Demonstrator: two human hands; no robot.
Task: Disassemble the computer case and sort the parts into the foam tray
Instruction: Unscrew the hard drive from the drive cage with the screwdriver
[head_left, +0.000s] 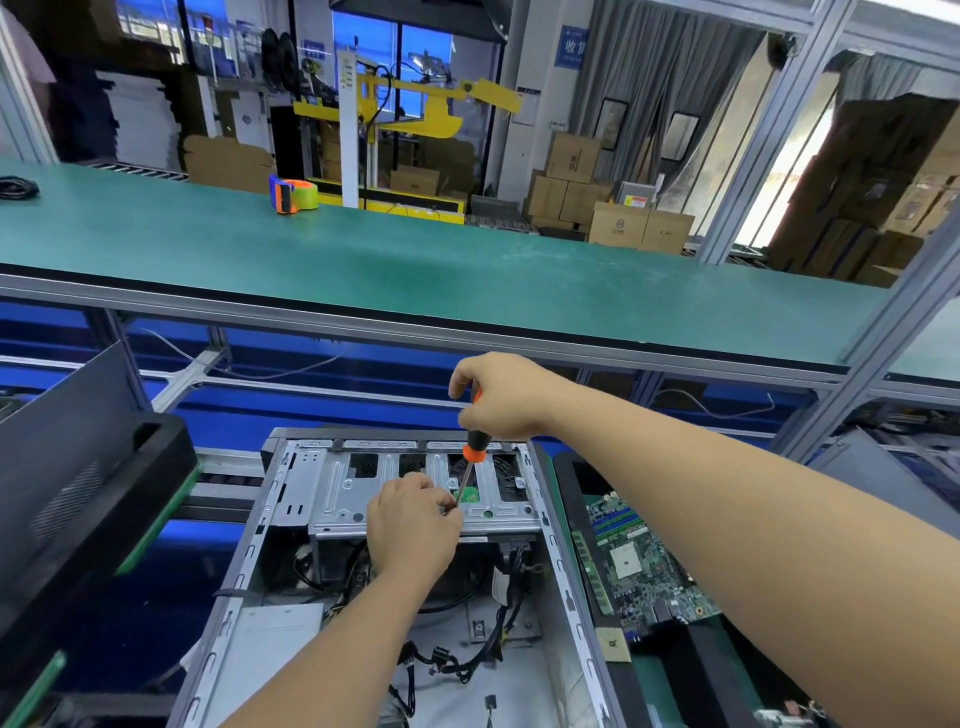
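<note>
Right hand (501, 395) gripped the orange-black screwdriver (472, 452) | left hand (413, 522) pinched its tip at the drive cage (343, 493) | computer case (291, 551) open | motherboard (641, 561) markings unreadable

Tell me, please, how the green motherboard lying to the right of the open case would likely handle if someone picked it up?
The motherboard looks like a thin flat board, so probably stiff and fairly light. Its top is crowded with small components and a socket, so likely fragile; gripping by the edges seems wise. It lies flat in a dark tray, so unlikely to roll or tip.
</note>
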